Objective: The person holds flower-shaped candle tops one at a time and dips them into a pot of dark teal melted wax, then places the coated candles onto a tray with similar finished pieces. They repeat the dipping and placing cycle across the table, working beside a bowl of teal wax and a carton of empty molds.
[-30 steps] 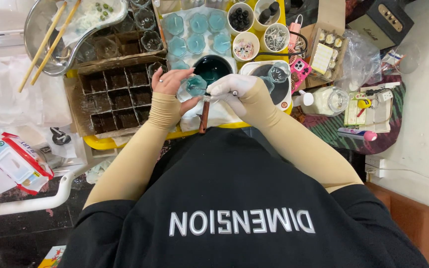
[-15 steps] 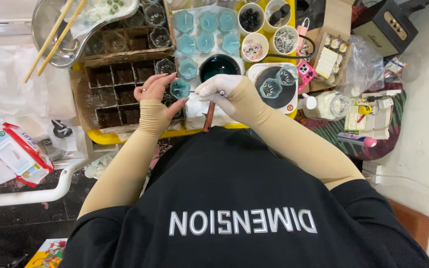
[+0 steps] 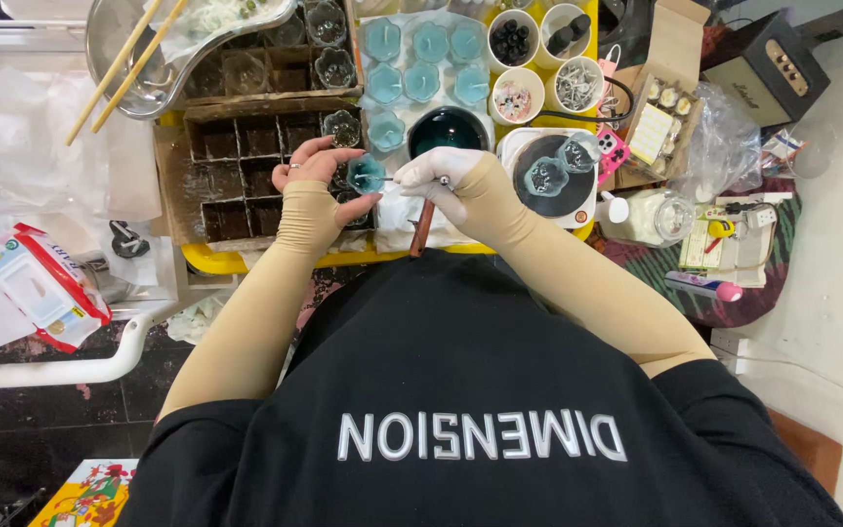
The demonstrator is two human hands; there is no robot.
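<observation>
While left hand (image 3: 316, 174) grips small glass cup (image 3: 366, 174), right hand (image 3: 446, 176) pinches thin tool (image 3: 397, 180), crowded yellow tray (image 3: 208, 260) edge below.

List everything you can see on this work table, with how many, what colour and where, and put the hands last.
small glass cup: one, teal filling, held in left hand
thin tool: one, metal, in right hand, tip at the cup
filled cups: about seven, pale teal, top centre on paper
dark bowl: one, teal-black, centre
divided cardboard box: one, brown, left of the hands
metal bowl: one, silver, top left, chopsticks across it
round white tubs: four, top right of centre
wipes pack: one, red and white, far left
left hand: bare, beige sleeve
right hand: white glove, beige sleeve
</observation>
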